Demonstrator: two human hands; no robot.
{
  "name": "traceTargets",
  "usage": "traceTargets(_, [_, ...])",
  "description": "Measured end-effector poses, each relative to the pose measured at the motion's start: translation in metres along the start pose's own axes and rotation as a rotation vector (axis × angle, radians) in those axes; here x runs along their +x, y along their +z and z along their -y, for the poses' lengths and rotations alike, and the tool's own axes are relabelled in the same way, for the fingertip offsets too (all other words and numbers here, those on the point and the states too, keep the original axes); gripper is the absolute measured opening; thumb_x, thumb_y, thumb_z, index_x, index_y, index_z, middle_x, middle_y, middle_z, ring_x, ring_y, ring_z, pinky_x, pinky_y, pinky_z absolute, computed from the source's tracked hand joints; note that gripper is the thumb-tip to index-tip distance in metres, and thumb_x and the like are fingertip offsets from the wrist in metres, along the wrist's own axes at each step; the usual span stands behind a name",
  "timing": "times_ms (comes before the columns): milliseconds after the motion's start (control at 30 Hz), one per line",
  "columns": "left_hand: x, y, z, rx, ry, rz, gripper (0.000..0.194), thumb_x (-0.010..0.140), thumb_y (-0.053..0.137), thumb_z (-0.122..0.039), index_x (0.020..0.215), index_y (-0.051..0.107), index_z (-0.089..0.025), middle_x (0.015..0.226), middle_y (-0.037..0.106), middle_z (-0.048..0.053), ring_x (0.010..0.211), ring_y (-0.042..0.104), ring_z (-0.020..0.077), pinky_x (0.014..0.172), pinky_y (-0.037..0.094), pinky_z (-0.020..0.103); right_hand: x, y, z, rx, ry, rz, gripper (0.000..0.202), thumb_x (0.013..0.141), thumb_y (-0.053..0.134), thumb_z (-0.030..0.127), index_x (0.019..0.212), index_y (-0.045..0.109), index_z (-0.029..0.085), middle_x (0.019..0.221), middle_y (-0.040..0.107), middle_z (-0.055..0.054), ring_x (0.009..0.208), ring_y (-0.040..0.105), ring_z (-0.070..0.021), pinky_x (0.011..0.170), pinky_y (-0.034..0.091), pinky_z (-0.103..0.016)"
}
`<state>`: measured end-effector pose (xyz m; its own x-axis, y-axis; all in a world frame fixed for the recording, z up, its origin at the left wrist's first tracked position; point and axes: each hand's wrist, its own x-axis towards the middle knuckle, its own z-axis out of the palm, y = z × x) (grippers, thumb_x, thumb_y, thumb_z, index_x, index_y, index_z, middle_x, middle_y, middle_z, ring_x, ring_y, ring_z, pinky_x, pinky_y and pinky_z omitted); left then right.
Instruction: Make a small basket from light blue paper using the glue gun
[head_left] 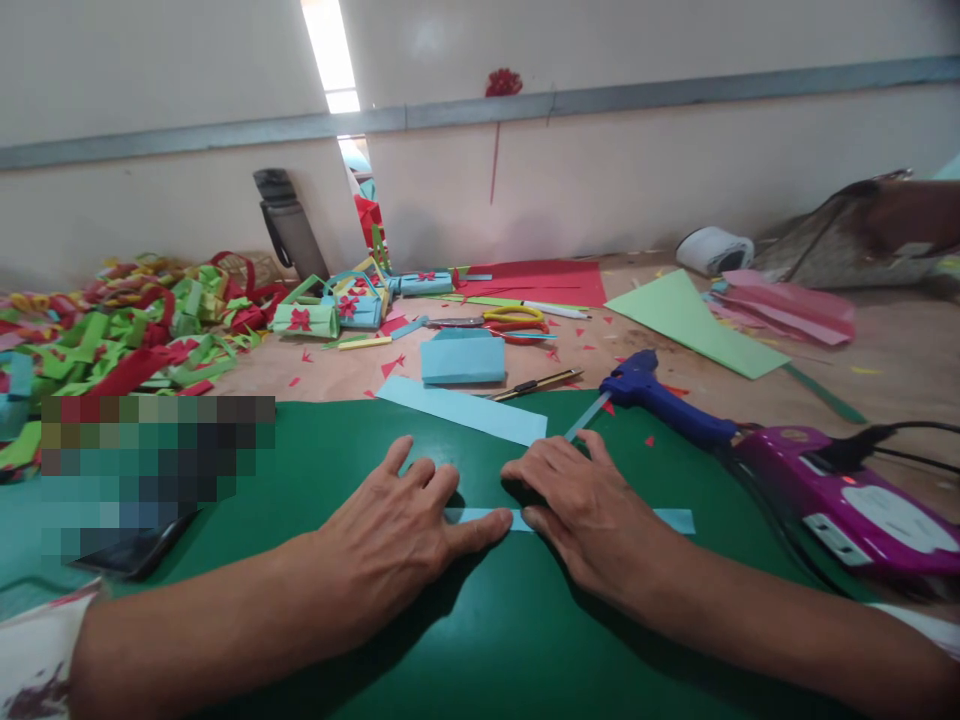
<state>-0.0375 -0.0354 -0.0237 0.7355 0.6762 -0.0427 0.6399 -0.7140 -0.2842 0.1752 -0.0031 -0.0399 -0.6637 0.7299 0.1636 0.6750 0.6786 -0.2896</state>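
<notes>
A narrow light-blue paper strip (675, 521) lies crosswise on the green mat (450, 640), partly covered by both hands. My left hand (409, 515) is closed on it, fingers curled and thumb pressing the strip near its middle. Close beside it, my right hand (589, 505) grips the same strip with bent fingers and thumb; its little finger sticks up. Just beyond the hands rests a wider blue paper strip (465, 410). Behind that is a folded blue paper piece (463, 362). A blue glue gun (667, 402), its clear glue stick (589, 415) pointing toward my right hand, lies nearby.
A purple power strip (847, 500) with cables sits at right. A craft knife (536, 385) and yellow-handled scissors (514, 316) lie ahead. Small paper bags (306, 320), a bottle (289, 225) and a heap of coloured paper pieces (135, 340) stand left. A phone (135, 550) is partly blurred out.
</notes>
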Motion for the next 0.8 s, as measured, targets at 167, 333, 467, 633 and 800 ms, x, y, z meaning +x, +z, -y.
traceTargets(167, [-0.019,0.002,0.001,-0.048,-0.048,-0.022,0.040,0.091,0.039,-0.021,0.131,0.036,-0.030,0.087,0.049,0.004,0.075,0.041,0.0216,0.078,0.029,0.044,0.000,0.001,-0.001,0.008,-0.003,-0.005,0.021,0.079,0.048,0.009,0.094,0.056,0.021,0.092,0.060,-0.004,0.092,0.051,-0.0235,0.087,0.024,-0.048])
traceTargets(333, [-0.044,0.006,0.003,-0.063,-0.098,-0.041,0.033,0.090,0.044,-0.018,0.123,0.046,-0.022,0.087,0.052,0.004,0.079,0.042,0.0214,0.077,0.029,0.041,0.000,-0.001,-0.001,0.015,-0.014,-0.010,0.023,0.078,0.048,0.008,0.095,0.057,0.020,0.091,0.060,-0.005,0.091,0.052,-0.0242,0.086,0.025,-0.049])
traceTargets(467, [-0.049,0.005,0.005,-0.102,-0.163,-0.064,0.029,0.089,0.045,-0.015,0.116,0.052,-0.023,0.086,0.053,0.004,0.079,0.043,0.0208,0.074,0.031,0.038,0.000,0.001,0.000,0.031,-0.003,-0.020,0.023,0.078,0.049,0.009,0.097,0.057,0.020,0.093,0.061,-0.006,0.093,0.052,-0.0248,0.089,0.024,-0.051])
traceTargets(633, [-0.017,-0.001,-0.010,-0.130,-0.116,-0.213,0.023,0.092,0.041,-0.020,0.110,0.054,-0.015,0.094,0.055,0.008,0.085,0.045,0.0222,0.073,0.035,0.038,0.002,0.003,0.002,0.063,-0.028,-0.064,0.024,0.078,0.050,0.009,0.099,0.055,0.019,0.095,0.061,-0.006,0.095,0.052,-0.0249,0.092,0.022,-0.053])
traceTargets(800, [0.016,-0.001,-0.024,-0.038,0.003,-0.160,0.015,0.088,0.044,-0.015,0.080,0.056,-0.015,0.079,0.054,0.005,0.071,0.045,0.0214,0.060,0.035,0.036,0.000,0.003,-0.002,-0.055,-0.166,-0.168,0.015,0.083,0.046,0.010,0.091,0.058,0.016,0.081,0.062,-0.005,0.079,0.055,-0.0207,0.091,0.028,-0.049])
